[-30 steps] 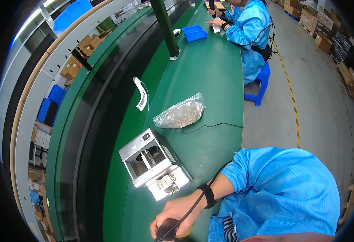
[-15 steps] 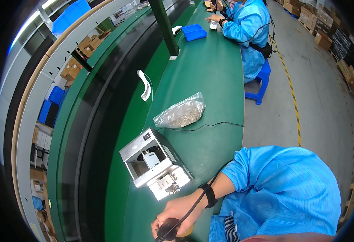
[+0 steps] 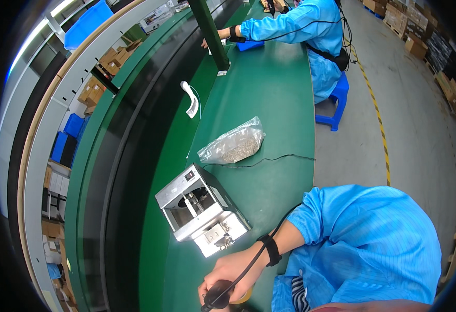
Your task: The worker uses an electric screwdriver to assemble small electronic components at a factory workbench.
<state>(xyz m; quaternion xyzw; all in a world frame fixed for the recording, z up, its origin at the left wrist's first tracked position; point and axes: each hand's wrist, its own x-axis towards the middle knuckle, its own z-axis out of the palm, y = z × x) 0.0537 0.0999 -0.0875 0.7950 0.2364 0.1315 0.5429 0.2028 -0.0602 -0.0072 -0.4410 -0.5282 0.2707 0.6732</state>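
My right hand (image 3: 231, 274) is at the bottom edge of the view, closed around a black rounded object (image 3: 218, 296) over the green bench (image 3: 269, 104). A black strap (image 3: 270, 249) circles that wrist, and a dark cord runs from it across the hand. A yellowish tape roll (image 3: 244, 297) peeks out beneath the hand. Just beyond the fingers stands a small grey metal machine (image 3: 199, 209) with an open top. My left hand is not visible.
A clear bag of small parts (image 3: 233, 145) lies past the machine, beside a thin black cable (image 3: 274, 159). A white handle-shaped part (image 3: 190, 99) and a green post (image 3: 209, 31) stand farther along. A co-worker in blue (image 3: 311, 31) sits on a blue stool (image 3: 334, 101).
My hand stays closed on the black object. The view has shifted slightly, and the co-worker now stretches an arm toward the left across the bench.
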